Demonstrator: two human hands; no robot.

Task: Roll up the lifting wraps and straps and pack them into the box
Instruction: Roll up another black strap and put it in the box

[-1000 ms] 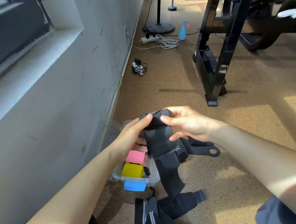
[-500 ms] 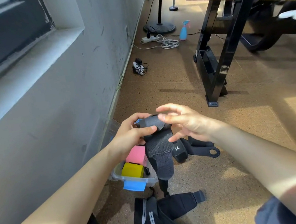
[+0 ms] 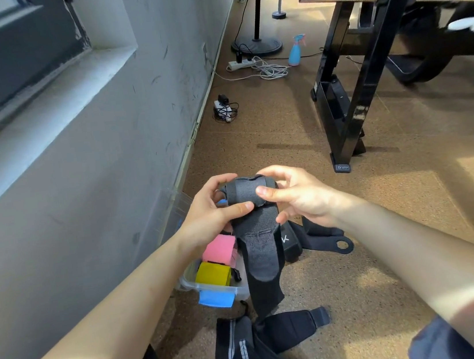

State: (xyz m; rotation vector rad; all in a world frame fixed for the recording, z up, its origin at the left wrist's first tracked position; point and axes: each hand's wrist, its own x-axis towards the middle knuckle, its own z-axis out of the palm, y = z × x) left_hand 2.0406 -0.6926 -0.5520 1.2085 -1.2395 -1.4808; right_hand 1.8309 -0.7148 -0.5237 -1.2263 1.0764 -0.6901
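Black woven wrap (image 3: 251, 204), half-rolled, gripped by both hands

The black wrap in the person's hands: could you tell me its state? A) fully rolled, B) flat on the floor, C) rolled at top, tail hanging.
C: the left hand and right hand grip the rolled top of the black wrap, whose tail hangs down.

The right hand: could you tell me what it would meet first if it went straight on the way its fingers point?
The right hand would meet the black wrap, whose rolled end its thumb touches; just beyond is the left hand gripping the other side. Depth is unclear.
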